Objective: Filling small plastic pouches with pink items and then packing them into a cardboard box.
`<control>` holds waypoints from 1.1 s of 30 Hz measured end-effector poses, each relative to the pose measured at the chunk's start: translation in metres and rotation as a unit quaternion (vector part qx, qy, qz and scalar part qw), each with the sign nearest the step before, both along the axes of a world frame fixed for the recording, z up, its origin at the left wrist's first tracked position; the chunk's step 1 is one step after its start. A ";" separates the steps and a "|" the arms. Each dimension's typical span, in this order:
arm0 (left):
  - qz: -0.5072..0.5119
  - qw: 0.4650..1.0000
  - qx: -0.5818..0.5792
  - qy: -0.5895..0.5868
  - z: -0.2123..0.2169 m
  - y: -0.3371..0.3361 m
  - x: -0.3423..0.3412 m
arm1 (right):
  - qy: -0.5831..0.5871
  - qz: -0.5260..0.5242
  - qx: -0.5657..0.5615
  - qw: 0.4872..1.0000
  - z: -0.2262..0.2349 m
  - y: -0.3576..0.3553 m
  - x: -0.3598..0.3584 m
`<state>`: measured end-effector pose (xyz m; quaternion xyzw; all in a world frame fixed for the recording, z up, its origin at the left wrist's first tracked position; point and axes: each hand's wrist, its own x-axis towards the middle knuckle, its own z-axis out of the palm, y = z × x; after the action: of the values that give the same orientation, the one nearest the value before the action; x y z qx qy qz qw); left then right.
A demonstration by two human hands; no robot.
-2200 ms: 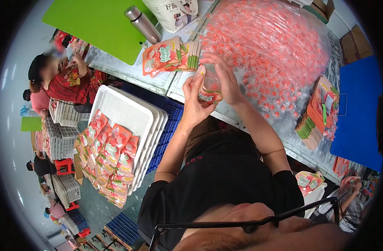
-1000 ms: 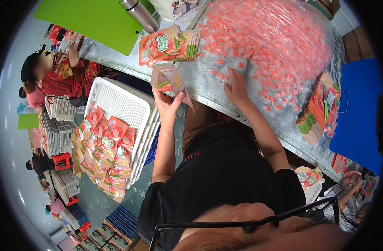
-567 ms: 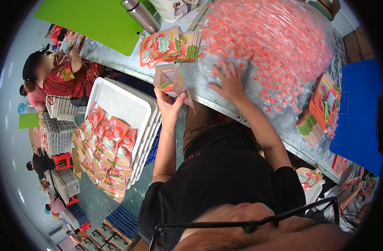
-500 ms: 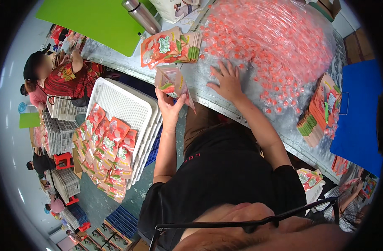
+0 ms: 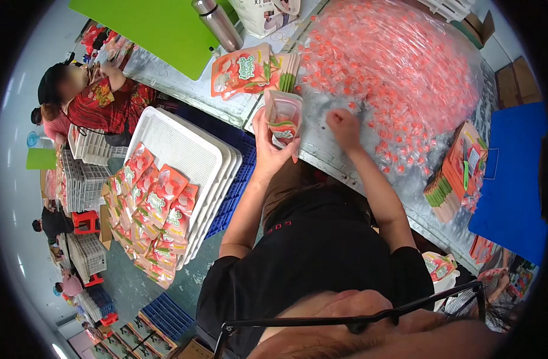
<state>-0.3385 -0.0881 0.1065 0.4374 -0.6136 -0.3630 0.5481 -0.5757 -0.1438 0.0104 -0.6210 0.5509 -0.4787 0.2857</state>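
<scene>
My left hand (image 5: 271, 148) grips a printed peach-and-green pouch (image 5: 283, 127) at the table's front edge, its mouth gaping upward. My right hand (image 5: 344, 125) is curled closed above the metal table top (image 5: 319, 143), just right of the pouch. Whatever its fingers hold, if anything, is hidden. Beyond it spreads a large heap of small clear-wrapped red-orange pieces (image 5: 399, 78), partly under clear plastic film. Several flat pouches (image 5: 241, 70) of the same print lie stacked behind the left hand.
Filled pouches (image 5: 157, 203) lie on stacked white trays (image 5: 178, 140) at left. Another pouch stack (image 5: 459, 170) with a green tool (image 5: 466, 160) stands at right, beside a blue panel (image 5: 513, 173). A steel flask (image 5: 219, 27) is at the back. A co-worker (image 5: 106, 107) sits far left.
My right hand, spread flat near the pieces before, has curled closed and come nearer the table's front edge. The pouch in my left hand is now more upright, with its mouth wider.
</scene>
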 end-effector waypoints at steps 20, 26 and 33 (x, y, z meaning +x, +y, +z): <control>0.029 0.984 -0.075 -0.158 0.022 -0.004 -0.043 | 0.060 0.098 -0.026 0.993 0.220 -0.011 0.025; 0.061 0.983 -0.091 -0.147 0.017 -0.010 -0.058 | -0.145 0.066 0.007 0.987 0.197 -0.017 0.036; 0.034 0.993 -0.047 -0.107 0.011 -0.013 -0.069 | -0.397 0.071 0.062 0.913 0.193 -0.024 0.038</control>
<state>-0.4078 -0.1009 0.1174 0.4677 -0.6701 -0.2663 0.5112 -0.5380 -0.1679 0.2038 -0.3983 0.3754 -0.6288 0.5523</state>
